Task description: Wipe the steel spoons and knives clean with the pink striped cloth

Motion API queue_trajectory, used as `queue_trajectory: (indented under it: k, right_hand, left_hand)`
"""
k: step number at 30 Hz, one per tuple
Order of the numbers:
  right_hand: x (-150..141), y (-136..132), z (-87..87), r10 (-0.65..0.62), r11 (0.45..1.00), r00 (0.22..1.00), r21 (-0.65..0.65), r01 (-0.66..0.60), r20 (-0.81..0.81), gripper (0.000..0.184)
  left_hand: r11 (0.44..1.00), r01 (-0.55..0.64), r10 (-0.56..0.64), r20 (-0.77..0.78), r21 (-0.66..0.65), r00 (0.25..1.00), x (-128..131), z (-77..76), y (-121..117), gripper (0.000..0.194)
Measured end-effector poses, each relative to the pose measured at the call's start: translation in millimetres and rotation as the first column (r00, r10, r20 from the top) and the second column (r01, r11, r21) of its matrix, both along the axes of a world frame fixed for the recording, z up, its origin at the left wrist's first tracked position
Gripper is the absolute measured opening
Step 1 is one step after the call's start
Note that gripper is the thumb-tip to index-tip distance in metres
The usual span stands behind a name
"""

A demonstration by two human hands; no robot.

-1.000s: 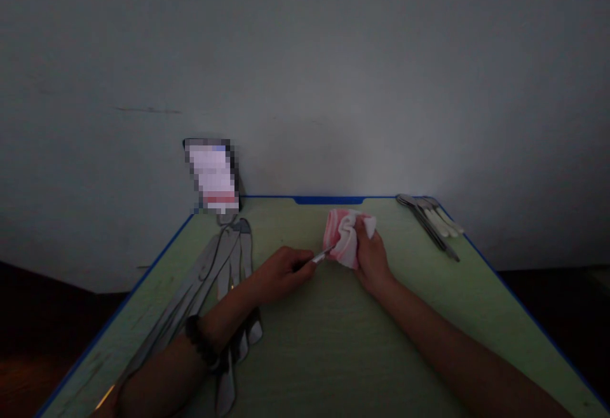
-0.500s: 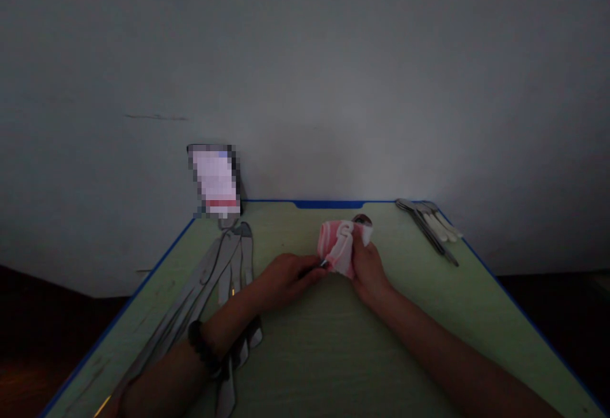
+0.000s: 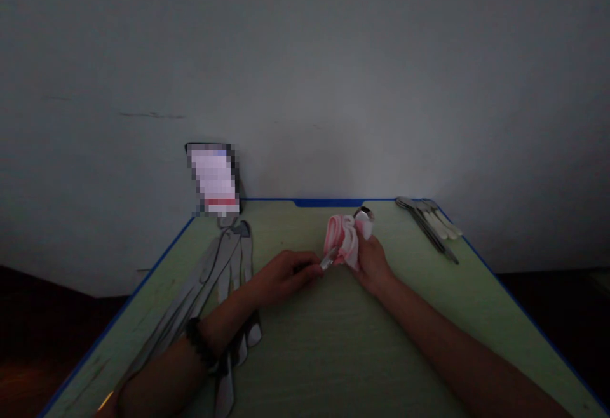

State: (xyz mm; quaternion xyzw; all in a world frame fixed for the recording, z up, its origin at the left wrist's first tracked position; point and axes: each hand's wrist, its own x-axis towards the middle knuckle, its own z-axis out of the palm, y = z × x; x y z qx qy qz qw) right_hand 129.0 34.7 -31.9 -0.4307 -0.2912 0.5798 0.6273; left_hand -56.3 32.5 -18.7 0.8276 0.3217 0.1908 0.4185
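Note:
Above the middle of the table a metal spoon slants up to the right. The end of its handle is pinched by my left hand, which wears a dark beaded bracelet at the wrist. A folded pink and white cloth wraps the spoon's middle. My right hand is closed around the cloth, its fingertips partly hidden behind it. Past the cloth, the spoon's rounded end shows beyond the right hand's thumb.
On the left, several long metal utensils lie partly under my left forearm. A phone with a blurred screen leans on the wall behind them. Several utensils, some with white handles, lie at the back right. The table has a blue edge.
The cloth has shifted slightly right and away from my left fingers, baring more of the spoon's handle. My left hand still grips the handle's end; the right hand stays on the cloth.

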Motion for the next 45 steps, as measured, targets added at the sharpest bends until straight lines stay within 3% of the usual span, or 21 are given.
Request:
queue_trajectory:
  k: [4, 9, 16, 18, 22, 25, 28, 31, 33, 35, 37, 39, 41, 43, 45]
  right_hand:
    - [0, -1, -5.1, 0.093, 0.995, 0.991, 0.04, -0.097, 0.092, 0.033]
    - [0, -6, -3.6, 0.237, 0.971, 0.962, -0.002, -0.239, 0.135, 0.036]
    - [1, -10, -2.5, 0.224, 0.962, 0.909, 0.069, -0.264, 0.35, 0.037]
    - [2, -11, 1.1, 0.279, 0.926, 0.821, 0.089, -0.368, 0.499, 0.035]
    - [6, -14, 15.9, 0.406, 0.768, 0.521, 0.029, -0.64, 0.751, 0.034]
    - [16, -16, 28.7, 0.366, 0.686, 0.306, -0.033, -0.727, 0.879, 0.032]
    - [29, -14, 40.4, 0.247, 0.632, 0.063, -0.111, -0.767, 0.967, 0.02]
    - [40, -10, 50.0, 0.267, 0.616, -0.065, -0.223, -0.755, 0.961, 0.02]
    - [46, -8, 54.6, 0.363, 0.595, -0.062, -0.283, -0.753, 0.93, 0.025]
    - [53, -8, 57.0, 0.465, 0.589, 0.007, -0.304, -0.749, 0.885, 0.028]
    - [61, -11, 56.6, 0.508, 0.662, 0.14, -0.281, -0.695, 0.85, 0.029]
    - [68, -17, 53.8, 0.455, 0.792, 0.299, -0.227, -0.567, 0.839, 0.03]
    - [72, -22, 50.5, 0.373, 0.877, 0.397, -0.179, -0.445, 0.838, 0.03]
    - [72, -23, 49.5, 0.335, 0.895, 0.404, -0.154, -0.419, 0.851, 0.03]
    - [69, -21, 52.2, 0.327, 0.869, 0.35, -0.133, -0.477, 0.878, 0.03]
  left_hand:
    - [0.997, -0.08, 0.08, 0.033, -0.016, 0.996, 4, 0.1, -1, 0.033]
    - [0.989, -0.122, 0.13, 0.109, -0.08, 0.985, 7, -0.3, -1, 0.024]
    - [0.947, -0.242, 0.287, 0.218, -0.21, 0.933, 8, -2.2, 3, 0.029]
    - [0.912, -0.272, 0.359, 0.278, -0.307, 0.891, 9, -2.4, 3, 0.034]
    - [0.881, -0.261, 0.412, 0.371, -0.394, 0.832, 9, -0.5, 1, 0.042]
    - [0.916, -0.286, 0.377, 0.361, -0.281, 0.853, 6, 4.1, -1, 0.046]
    - [0.942, -0.32, 0.334, 0.213, -0.099, 0.918, 7, 6.7, -1, 0.041]
    - [0.956, -0.29, 0.285, 0.086, 0.046, 0.955, 10, 5.5, -1, 0.038]
    - [0.953, -0.284, 0.281, 0.048, 0.108, 0.959, 12, 4.4, -1, 0.036]
    - [0.935, -0.317, 0.316, 0.034, 0.156, 0.948, 13, 4.1, -1, 0.036]
    - [0.909, -0.371, 0.37, 0.044, 0.189, 0.928, 12, 4.7, 0, 0.036]
    - [0.883, -0.423, 0.42, 0.06, 0.203, 0.906, 11, 5.5, 0, 0.036]
    - [0.87, -0.449, 0.445, 0.07, 0.204, 0.893, 11, 6.0, 0, 0.036]
    - [0.868, -0.452, 0.446, 0.075, 0.206, 0.892, 11, 5.8, -1, 0.035]
    - [0.872, -0.442, 0.436, 0.076, 0.213, 0.897, 11, 5.1, -1, 0.034]
